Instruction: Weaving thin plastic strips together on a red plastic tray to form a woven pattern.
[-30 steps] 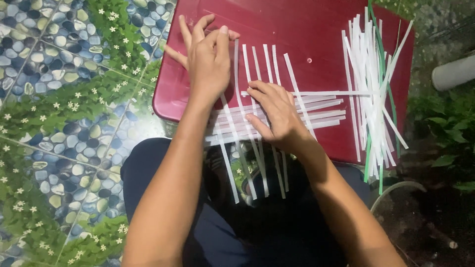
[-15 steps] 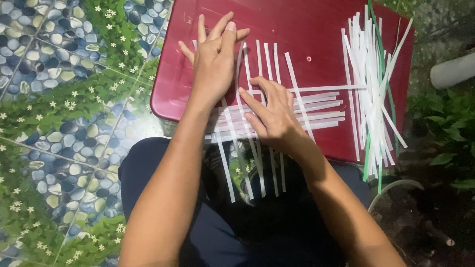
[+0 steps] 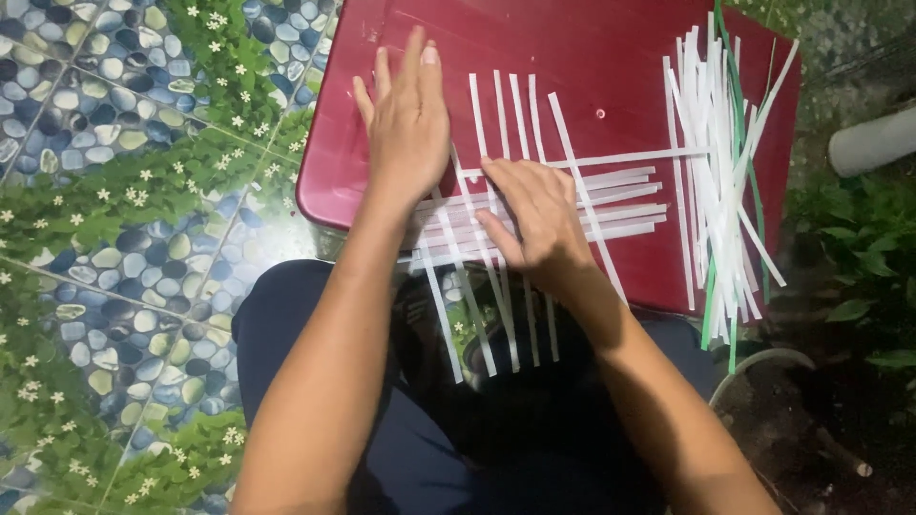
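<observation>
Woven strips [image 3: 534, 205], hands flat (both pressing)

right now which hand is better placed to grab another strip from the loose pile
Right. The right hand lies on the woven strips nearer the loose pile at the red board's right side; the left hand presses flat at the weave's far left.

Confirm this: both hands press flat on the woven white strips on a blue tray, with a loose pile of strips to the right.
Not quite: the tray is dark red, not blue, as the head view shows. The left hand and right hand do press on the woven white strips, with the loose pile to the right.
</observation>
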